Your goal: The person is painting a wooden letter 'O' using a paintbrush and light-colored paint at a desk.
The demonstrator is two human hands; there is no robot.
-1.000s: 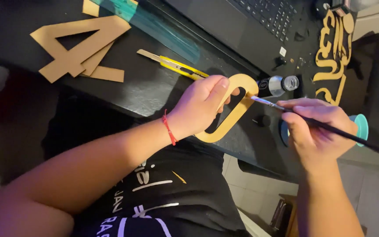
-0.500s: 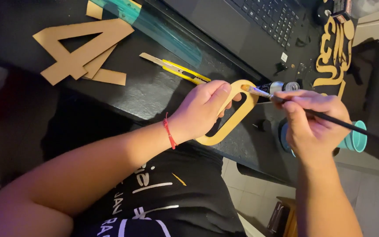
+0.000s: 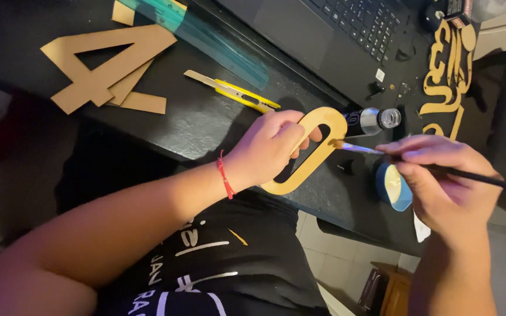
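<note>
My left hand (image 3: 267, 149) grips a gold-painted cardboard oval ring (image 3: 317, 146), shaped like a zero, above the near edge of the black desk (image 3: 194, 117). A red string is tied around that wrist. My right hand (image 3: 446, 181) pinches a thin black paintbrush (image 3: 370, 150) whose tip touches the ring's right side. A small paint bottle (image 3: 373, 121) lies on its side just behind the ring. A blue lid (image 3: 392, 186) holding pale paint sits under my right hand.
A brown cardboard cut-out numeral (image 3: 103, 64) and scraps lie at the desk's left. A yellow utility knife (image 3: 235, 92) and a teal ruler (image 3: 206, 35) lie mid-desk. A laptop (image 3: 335, 29) stands behind. Gold-painted lettering (image 3: 449, 70) lies at the right.
My right hand and the brush have shifted slightly, with the brush tip staying on the ring's right side. The camera has tilted a little; my left hand still holds the ring.
</note>
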